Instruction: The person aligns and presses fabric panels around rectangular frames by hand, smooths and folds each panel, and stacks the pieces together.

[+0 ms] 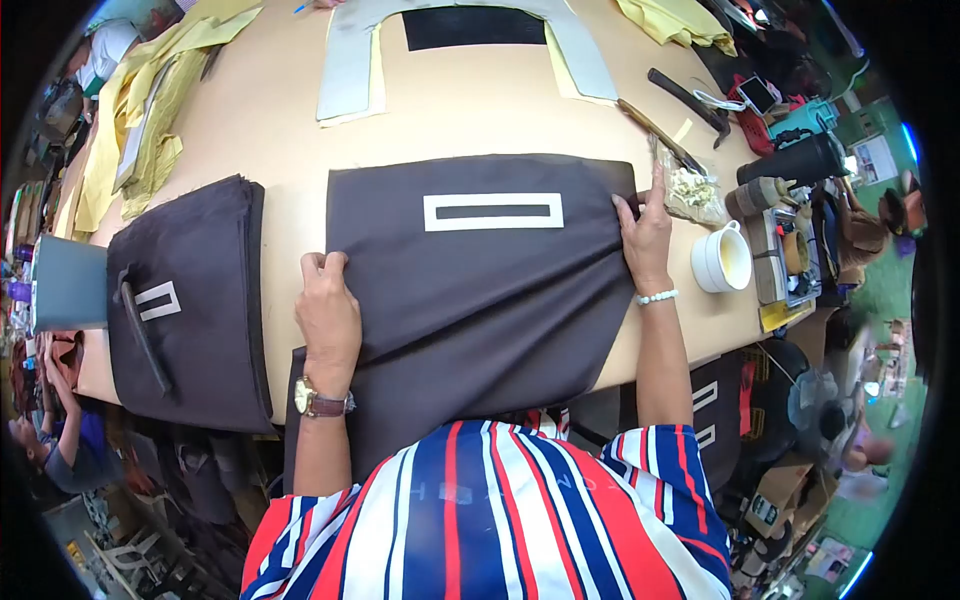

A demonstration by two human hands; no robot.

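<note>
While the dark cloth (470, 270) lies over the table's near edge, the person's left hand (325, 310) pinches its left side between curled fingers and thumb. The right hand (648, 235) rests at the right edge, index finger extended toward the far side, thumb on the fabric. A white rectangular frame (493, 212) lies on the cloth's far part, and a white cup (721, 260) stands near the right hand.

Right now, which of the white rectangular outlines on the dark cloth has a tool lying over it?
The outline on the stack at the left: a dark tool covers one end. The larger outline between the left hand and right hand has nothing over it.
</note>
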